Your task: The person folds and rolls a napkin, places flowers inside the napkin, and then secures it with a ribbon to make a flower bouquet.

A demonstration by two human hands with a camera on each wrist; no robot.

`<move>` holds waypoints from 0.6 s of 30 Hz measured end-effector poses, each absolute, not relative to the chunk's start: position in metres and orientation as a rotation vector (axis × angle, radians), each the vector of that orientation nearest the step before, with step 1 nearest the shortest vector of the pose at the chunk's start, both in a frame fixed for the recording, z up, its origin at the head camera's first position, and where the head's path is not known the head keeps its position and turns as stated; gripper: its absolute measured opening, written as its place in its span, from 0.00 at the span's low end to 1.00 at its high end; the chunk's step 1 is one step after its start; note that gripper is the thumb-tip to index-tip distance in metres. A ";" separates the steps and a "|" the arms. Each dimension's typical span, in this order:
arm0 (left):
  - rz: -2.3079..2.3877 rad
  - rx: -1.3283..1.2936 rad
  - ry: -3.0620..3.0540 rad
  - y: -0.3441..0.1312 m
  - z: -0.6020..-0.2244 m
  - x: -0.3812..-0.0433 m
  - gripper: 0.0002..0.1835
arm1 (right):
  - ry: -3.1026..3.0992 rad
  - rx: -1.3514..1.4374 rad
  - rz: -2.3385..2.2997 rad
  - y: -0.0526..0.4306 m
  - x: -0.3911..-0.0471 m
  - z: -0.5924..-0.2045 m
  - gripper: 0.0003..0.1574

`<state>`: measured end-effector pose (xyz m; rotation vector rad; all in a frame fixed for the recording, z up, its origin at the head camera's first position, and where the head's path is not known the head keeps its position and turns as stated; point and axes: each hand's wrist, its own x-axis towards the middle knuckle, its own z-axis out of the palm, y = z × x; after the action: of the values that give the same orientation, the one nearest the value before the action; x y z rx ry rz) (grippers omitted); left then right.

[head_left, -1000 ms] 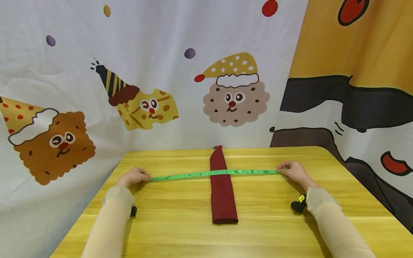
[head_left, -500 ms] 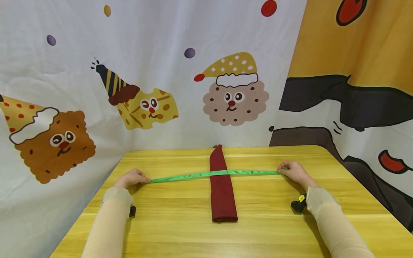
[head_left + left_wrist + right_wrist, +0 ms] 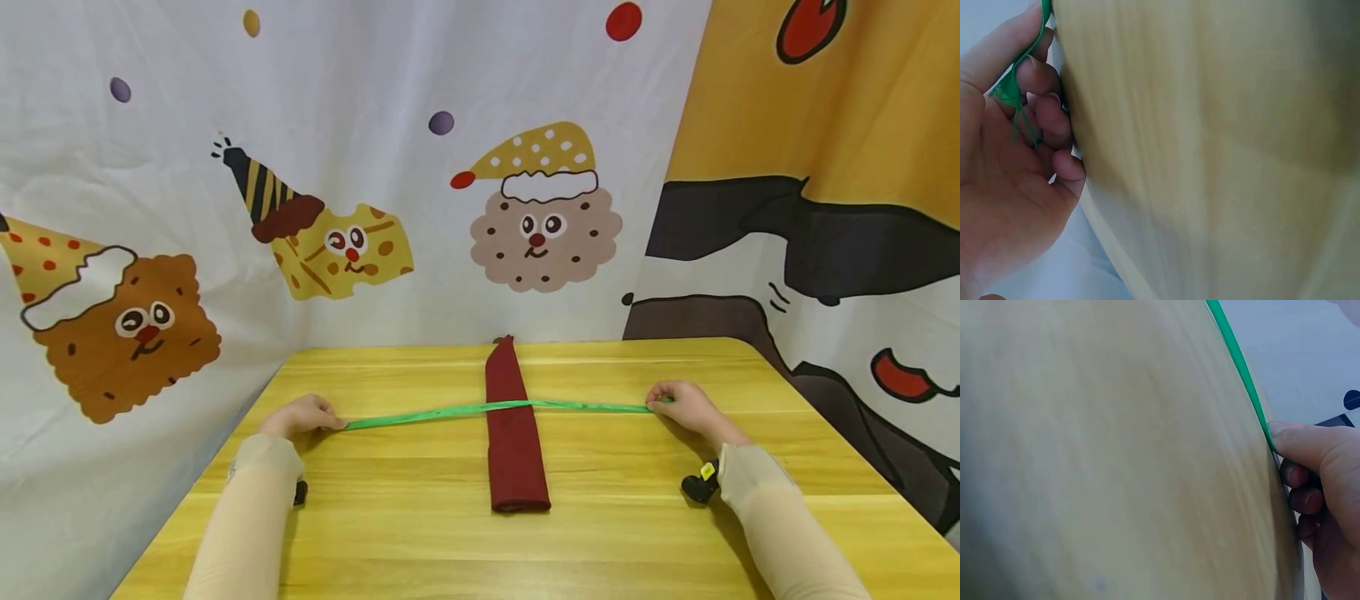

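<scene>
A green ribbon (image 3: 420, 415) stretches across a long, narrow, folded dark red cloth (image 3: 517, 467) in the head view. My left hand (image 3: 303, 415) pinches the ribbon's left end between thumb and fingers, low over the table. In the left wrist view, the ribbon's frayed tail (image 3: 1010, 90) hangs into the palm. The right end is pinched by my right hand (image 3: 686, 406) at about the same height. Seen from the right wrist, the thumb (image 3: 1297, 439) presses on the ribbon (image 3: 1241, 362), and the other fingers curl beneath it.
The wooden table (image 3: 405, 542) reaches back to a curtain (image 3: 442, 50) printed with cartoon biscuits and cheese. The cloth's pointed far end lies near the table's back edge. A small black device (image 3: 701, 486) is strapped at the right wrist.
Both hands shift slightly, the left a little left and nearer. The ribbon keeps crossing the cloth but now shows a narrower face, as though turned edge-on. The cloth stays in place.
</scene>
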<state>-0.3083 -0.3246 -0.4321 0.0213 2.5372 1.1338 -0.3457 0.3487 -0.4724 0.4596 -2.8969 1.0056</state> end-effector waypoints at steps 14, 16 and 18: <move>1.278 0.007 2.349 -0.335 -0.433 -0.305 0.22 | -2.923 0.560 0.959 0.345 -0.327 -0.463 0.05; 1.212 0.042 2.393 -0.334 -0.432 -0.304 0.22 | -2.922 0.571 0.966 0.345 -0.326 -0.462 0.03; 1.154 0.074 2.429 -0.334 -0.431 -0.302 0.22 | -2.930 0.574 0.966 0.345 -0.324 -0.462 0.03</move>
<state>-0.3021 -0.3337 -0.4305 0.0741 2.4292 1.1544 -0.3238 0.3455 -0.4617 0.5742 -2.9296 0.9661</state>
